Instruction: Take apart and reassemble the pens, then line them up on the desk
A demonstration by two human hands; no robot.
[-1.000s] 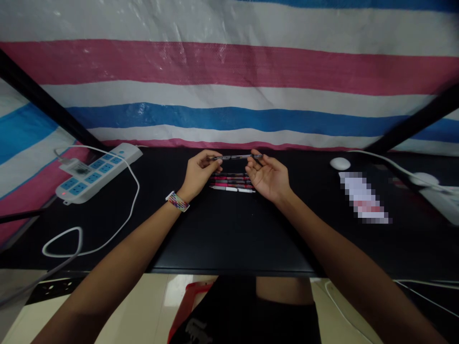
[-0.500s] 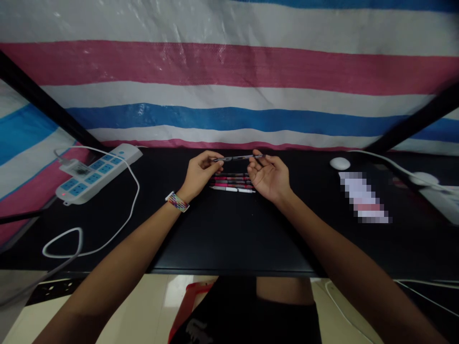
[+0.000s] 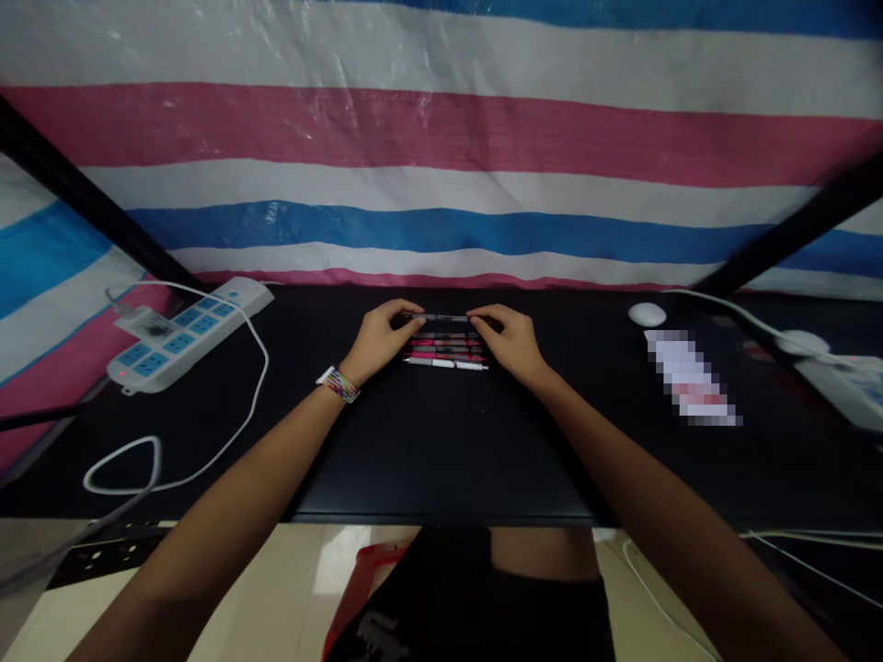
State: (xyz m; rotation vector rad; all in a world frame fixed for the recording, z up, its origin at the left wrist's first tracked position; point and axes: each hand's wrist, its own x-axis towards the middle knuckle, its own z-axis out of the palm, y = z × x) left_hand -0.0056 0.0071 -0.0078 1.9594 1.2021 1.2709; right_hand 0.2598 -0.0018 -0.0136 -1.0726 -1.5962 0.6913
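Observation:
A dark pen [image 3: 445, 318] lies level at the back of a row of pens, held at both ends. The thumb and fingers of my left hand [image 3: 387, 333] pinch its left end, and my right hand [image 3: 509, 338] pinches the right end. Just in front of it, several pens with dark and pink-red barrels [image 3: 446, 348] lie side by side on the black table [image 3: 448, 460]. Nearest to me in that row is a white pen [image 3: 445, 364]. A multicoloured woven band circles my left wrist.
To the left stands a white power strip [image 3: 189, 336] with blue sockets, a plug and a looping white cable [image 3: 258, 395]. On the right are a white mouse-shaped object [image 3: 647, 314], a pixelated packet [image 3: 692, 379] and another power strip [image 3: 845, 386]. Striped sheeting [image 3: 441, 138] hangs behind the table.
The dark pen has come down from above the row to its back edge and is now level. My right hand has turned from palm up to palm down and closed on the pen's end.

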